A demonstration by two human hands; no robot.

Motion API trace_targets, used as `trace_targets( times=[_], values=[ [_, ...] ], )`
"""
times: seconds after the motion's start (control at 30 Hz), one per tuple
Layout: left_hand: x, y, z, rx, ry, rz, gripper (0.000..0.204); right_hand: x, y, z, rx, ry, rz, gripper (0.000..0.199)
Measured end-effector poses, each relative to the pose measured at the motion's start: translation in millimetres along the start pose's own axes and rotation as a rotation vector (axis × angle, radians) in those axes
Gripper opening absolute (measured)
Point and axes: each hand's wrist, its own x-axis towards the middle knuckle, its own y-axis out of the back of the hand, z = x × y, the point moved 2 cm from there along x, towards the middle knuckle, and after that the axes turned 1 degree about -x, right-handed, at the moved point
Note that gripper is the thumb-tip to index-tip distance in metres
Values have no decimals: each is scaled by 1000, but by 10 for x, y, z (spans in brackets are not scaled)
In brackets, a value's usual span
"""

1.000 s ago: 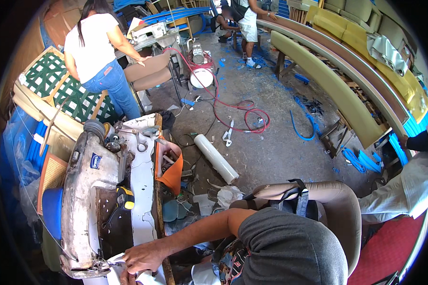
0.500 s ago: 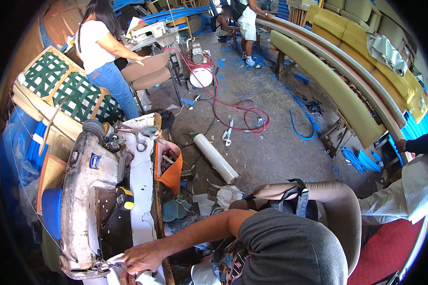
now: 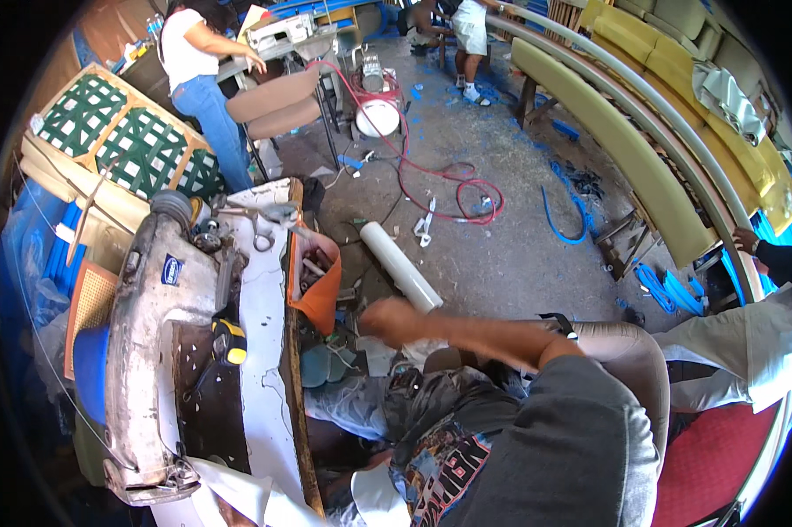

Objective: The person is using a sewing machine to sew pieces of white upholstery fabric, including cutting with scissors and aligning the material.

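Cloth (image 3: pixel 248 490), white, lies at the near end of the sewing machine (image 3: pixel 172 290), across the surface (image 3: pixel 260 378), and is probably pinned by that end. Right hand (image 3: pixel 392 322) hangs away from it, between pouch and chair, blurred; I cannot tell if it is closed or holds anything. Left hand is not clearly shown, so its grip is unknown too. Orange pouch (image 3: pixel 319 297) hangs at the surface's edge, seemingly to keep its contents within reach. Tape measure (image 3: pixel 229 341) rests beside the machine, likely for easy pickup. Brown chair (image 3: pixel 620 341) stands close behind.
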Motion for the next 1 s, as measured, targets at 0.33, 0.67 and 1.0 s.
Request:
trace_targets(
  times=[0.33,0.67,1.0],
  values=[
    [694,-472,-107,-148,-139,37,54,-1513,-17,2663,-99,-1021,-680,50],
    [1486,-633,69,-195,-330,89,51,-710,-810,3212,-109,-749,-453,46],
    [1341,-537,-63,-157,-304,93,48,-916,-530,2890,69,-808,-389,32]
  ],
)
